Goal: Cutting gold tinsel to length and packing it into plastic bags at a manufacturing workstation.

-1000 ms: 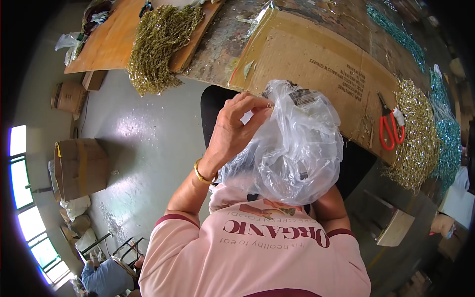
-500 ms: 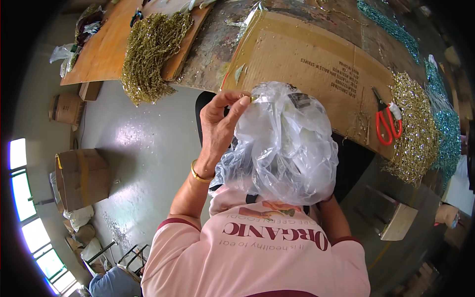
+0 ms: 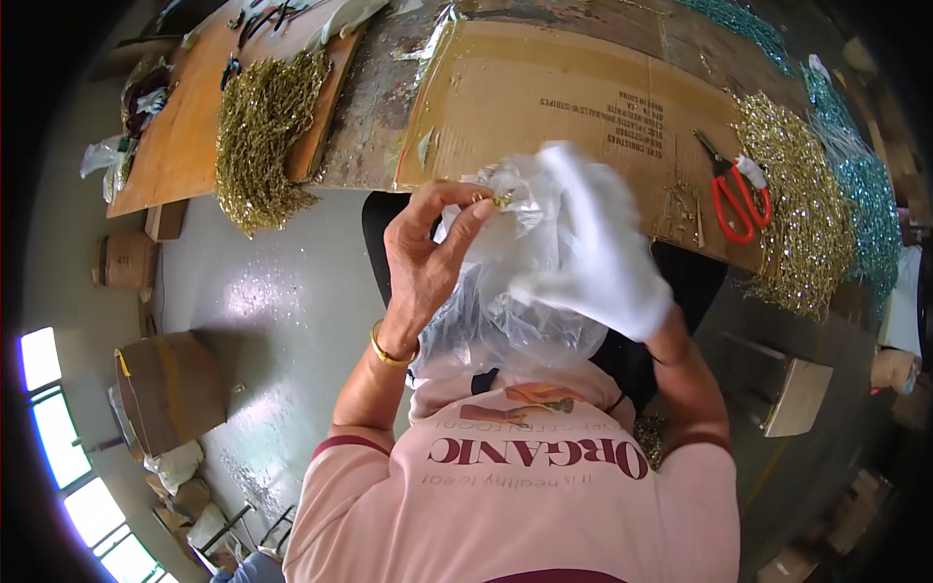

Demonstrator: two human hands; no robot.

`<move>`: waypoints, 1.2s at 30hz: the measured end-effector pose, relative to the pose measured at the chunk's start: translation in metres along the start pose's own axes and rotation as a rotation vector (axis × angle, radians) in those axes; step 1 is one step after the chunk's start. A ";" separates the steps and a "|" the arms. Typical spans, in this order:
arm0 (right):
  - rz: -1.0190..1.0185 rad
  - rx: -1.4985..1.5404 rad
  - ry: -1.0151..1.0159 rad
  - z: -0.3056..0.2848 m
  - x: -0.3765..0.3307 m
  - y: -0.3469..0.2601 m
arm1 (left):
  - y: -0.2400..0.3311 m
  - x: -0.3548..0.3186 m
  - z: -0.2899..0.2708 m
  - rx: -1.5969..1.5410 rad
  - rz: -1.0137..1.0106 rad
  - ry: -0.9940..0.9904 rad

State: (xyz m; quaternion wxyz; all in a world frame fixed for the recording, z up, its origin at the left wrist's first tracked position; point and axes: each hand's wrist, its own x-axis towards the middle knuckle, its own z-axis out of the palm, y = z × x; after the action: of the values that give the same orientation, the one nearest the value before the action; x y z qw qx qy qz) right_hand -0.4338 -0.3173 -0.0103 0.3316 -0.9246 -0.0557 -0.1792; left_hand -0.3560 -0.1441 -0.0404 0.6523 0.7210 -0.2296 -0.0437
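My left hand [image 3: 428,238], bare and wearing a gold bangle, pinches a small shiny gold piece [image 3: 501,201] between thumb and forefinger. Its exact kind is too small to make out. A clear plastic bag [image 3: 486,311] rests crumpled on my lap, its upper part just behind the gold piece. Over the bag, my right hand [image 3: 612,248] in a white glove is blurred by motion. Its thumb and fingers are spread apart, and nothing shows in its grip.
A flattened cardboard sheet [image 3: 544,107] covers the table ahead. Red-handled scissors [image 3: 739,199] lie on its right, next to gold tinsel [image 3: 802,214] and teal tinsel [image 3: 870,223]. More gold tinsel [image 3: 262,141] hangs off a wooden board [image 3: 180,146] at left. A cardboard box [image 3: 175,389] stands on the floor.
My gloved right hand, hidden behind the bag before, has come up into view over it. The bag has sunk lower and flatter. My left hand keeps its pinch.
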 end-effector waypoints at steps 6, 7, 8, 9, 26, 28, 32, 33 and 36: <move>0.025 0.265 -0.173 0.059 0.007 0.013 | 0.010 0.005 -0.008 0.341 0.280 -0.044; 0.062 0.271 -0.197 0.056 0.009 0.010 | 0.017 0.005 0.001 0.211 0.205 0.026; 0.067 0.274 -0.197 0.059 0.008 0.011 | 0.011 0.004 -0.003 0.212 0.200 0.022; -0.024 0.222 -0.256 0.065 0.007 0.015 | -0.003 0.005 -0.009 0.201 0.214 -0.145; 0.475 0.618 0.263 0.044 -0.102 0.064 | 0.017 0.031 -0.062 -0.798 -0.329 0.417; 0.389 0.487 0.058 0.051 -0.115 0.049 | -0.021 0.039 -0.092 -0.890 -0.366 0.296; 0.409 1.015 -0.371 0.111 -0.126 0.064 | 0.014 0.025 -0.044 -0.818 -0.339 0.213; 0.338 1.149 -0.332 0.130 -0.134 0.085 | 0.013 0.028 -0.042 -0.847 -0.365 0.265; -0.041 1.548 -0.261 0.078 -0.078 0.092 | 0.002 0.025 -0.067 -0.761 -0.442 0.294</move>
State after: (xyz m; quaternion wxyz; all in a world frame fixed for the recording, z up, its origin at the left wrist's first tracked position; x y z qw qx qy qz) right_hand -0.4627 -0.3374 -0.1492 0.8690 -0.4430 -0.2201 0.0145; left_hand -0.3104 -0.0921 -0.0225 0.8711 0.4607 0.0569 -0.1604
